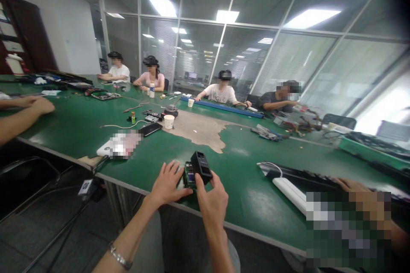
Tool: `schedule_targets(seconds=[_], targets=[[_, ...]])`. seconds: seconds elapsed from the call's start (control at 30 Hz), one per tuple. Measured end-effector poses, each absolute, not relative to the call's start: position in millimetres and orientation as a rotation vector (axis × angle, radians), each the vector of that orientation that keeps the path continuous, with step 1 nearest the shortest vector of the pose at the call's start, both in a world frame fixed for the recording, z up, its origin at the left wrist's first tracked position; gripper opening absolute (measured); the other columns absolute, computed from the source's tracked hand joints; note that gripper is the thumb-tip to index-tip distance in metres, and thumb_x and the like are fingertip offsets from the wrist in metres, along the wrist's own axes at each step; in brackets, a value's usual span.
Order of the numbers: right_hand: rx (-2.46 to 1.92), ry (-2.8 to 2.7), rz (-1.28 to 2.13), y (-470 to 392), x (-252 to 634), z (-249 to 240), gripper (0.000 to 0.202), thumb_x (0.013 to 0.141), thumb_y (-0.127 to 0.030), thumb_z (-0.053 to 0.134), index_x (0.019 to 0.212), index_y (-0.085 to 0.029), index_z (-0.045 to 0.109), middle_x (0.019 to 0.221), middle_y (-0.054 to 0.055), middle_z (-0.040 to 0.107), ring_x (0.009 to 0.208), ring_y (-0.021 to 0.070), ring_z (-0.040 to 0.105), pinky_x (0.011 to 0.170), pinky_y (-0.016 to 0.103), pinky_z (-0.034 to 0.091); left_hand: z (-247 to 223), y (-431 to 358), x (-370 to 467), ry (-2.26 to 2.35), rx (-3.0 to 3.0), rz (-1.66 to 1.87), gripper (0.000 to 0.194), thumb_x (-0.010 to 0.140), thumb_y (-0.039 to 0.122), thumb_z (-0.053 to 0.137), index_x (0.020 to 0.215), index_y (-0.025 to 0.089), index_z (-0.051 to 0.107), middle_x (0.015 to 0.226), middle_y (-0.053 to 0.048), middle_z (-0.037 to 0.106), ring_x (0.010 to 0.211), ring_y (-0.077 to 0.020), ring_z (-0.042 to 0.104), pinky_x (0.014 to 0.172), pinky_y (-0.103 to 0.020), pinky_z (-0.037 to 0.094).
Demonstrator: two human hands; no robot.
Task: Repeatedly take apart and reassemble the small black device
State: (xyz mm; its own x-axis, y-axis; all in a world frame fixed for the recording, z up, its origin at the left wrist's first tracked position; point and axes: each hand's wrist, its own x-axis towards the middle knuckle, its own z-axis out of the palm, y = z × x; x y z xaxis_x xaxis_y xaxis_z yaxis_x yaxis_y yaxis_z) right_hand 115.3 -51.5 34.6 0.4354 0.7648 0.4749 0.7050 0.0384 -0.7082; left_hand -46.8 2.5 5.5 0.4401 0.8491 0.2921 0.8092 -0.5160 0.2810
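Near the table's front edge, a black rectangular housing [201, 166] is tilted beside a green circuit board [188, 175]. My right hand [213, 194] grips the housing, thumb on its near face and fingers round its right side. Spread on the left of the board, my left hand [168, 183] has its fingers apart, with its thumb along the board's near edge. Whether the housing touches the board is hard to tell.
On the green table [243, 187] lie a phone [150, 129], a white device [118, 145], a paper cup [169, 122] and a white power strip [291, 194]. A co-worker's hand [355, 187] is at the right, another's [40, 106] at the left. Several people sit opposite.
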Motion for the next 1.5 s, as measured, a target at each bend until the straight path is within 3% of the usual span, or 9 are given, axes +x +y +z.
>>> schedule_targets(seconds=[0.3,0.47,0.6,0.8,0.87,1.03,1.17,1.33,1.5], targets=[[-1.805,-1.468,-0.035,-43.0,94.6,33.4,0.046,0.084,-0.049,0.054,0.117,-0.017,0.060,0.102,0.012,0.068,0.096,0.0262,0.061,0.083,0.034,0.042,4.9,3.3,-46.9,1.498,2.586,0.580,0.074,0.082,0.062,0.052,0.143,0.024,0.036,0.152,-0.010,0.034,0.142,-0.0319,0.022,0.116,-0.056,0.013],[-1.870,-1.522,-0.059,-47.4,92.9,30.4,0.044,0.084,-0.047,0.055,0.116,-0.018,0.060,0.096,0.011,0.068,0.090,0.0258,0.062,0.077,0.033,0.042,-0.3,6.6,-46.3,1.548,2.532,0.578,0.087,0.078,0.056,0.054,0.147,0.012,0.026,0.154,-0.015,0.028,0.143,-0.0310,0.020,0.118,-0.052,0.011],[-1.922,-1.575,-0.048,-55.5,94.7,21.1,0.041,0.084,-0.045,0.054,0.116,-0.019,0.060,0.091,0.010,0.068,0.087,0.0263,0.063,0.075,0.033,0.042,-2.5,6.9,-46.7,1.523,2.555,0.583,0.096,0.072,0.055,0.057,0.149,0.011,0.021,0.155,-0.015,0.024,0.144,-0.0319,0.017,0.118,-0.052,0.009],[-1.868,-1.579,-0.042,-53.5,95.1,11.2,0.065,0.081,-0.048,0.059,0.132,-0.008,0.050,0.113,0.018,0.064,0.105,0.0303,0.059,0.085,0.036,0.043,-3.4,6.5,-47.3,1.506,2.572,0.587,0.096,0.070,0.043,0.057,0.150,0.011,0.016,0.156,-0.013,0.022,0.144,-0.0311,0.016,0.118,-0.051,0.007],[-1.850,-1.569,-0.024,-51.0,94.6,9.7,0.063,0.082,-0.048,0.058,0.130,-0.008,0.051,0.113,0.018,0.065,0.105,0.0295,0.059,0.087,0.036,0.042,-3.5,6.8,-47.2,1.512,2.571,0.584,0.094,0.071,0.042,0.056,0.150,0.011,0.016,0.156,-0.013,0.022,0.144,-0.0308,0.015,0.118,-0.051,0.007],[-1.809,-1.535,0.027,-49.0,92.2,8.7,0.047,0.084,-0.044,0.055,0.121,-0.015,0.058,0.106,0.012,0.067,0.099,0.0274,0.061,0.085,0.035,0.042,-1.8,6.7,-47.2,1.503,2.574,0.557,0.092,0.073,0.048,0.056,0.150,0.014,0.019,0.155,-0.013,0.027,0.144,-0.0318,0.018,0.118,-0.052,0.007],[-1.761,-1.448,0.059,-47.1,92.0,18.0,0.052,0.083,-0.047,0.055,0.123,-0.015,0.057,0.111,0.013,0.066,0.102,0.0278,0.060,0.086,0.036,0.042,0.2,6.1,-47.2,1.501,2.560,0.551,0.093,0.075,0.055,0.057,0.150,0.015,0.019,0.154,-0.013,0.028,0.144,-0.0314,0.019,0.118,-0.052,0.008],[-1.604,-1.314,0.034,-45.7,111.9,30.4,0.057,0.083,-0.053,0.054,0.124,-0.014,0.056,0.117,0.013,0.064,0.105,0.0267,0.059,0.090,0.035,0.042,1.1,6.3,-46.3,1.487,2.538,0.573,0.105,0.071,0.077,0.054,0.149,0.016,0.021,0.154,-0.014,0.028,0.144,-0.0325,0.018,0.117,-0.054,0.009],[-1.764,-1.234,-0.008,-48.2,142.1,16.8,0.058,0.081,-0.056,0.054,0.120,-0.014,0.058,0.107,0.014,0.067,0.098,0.0284,0.061,0.084,0.035,0.043,2.4,6.6,-45.6,1.485,2.524,0.561,0.103,0.070,0.083,0.050,0.148,0.020,0.026,0.154,-0.013,0.029,0.144,-0.0328,0.018,0.117,-0.054,0.009]])
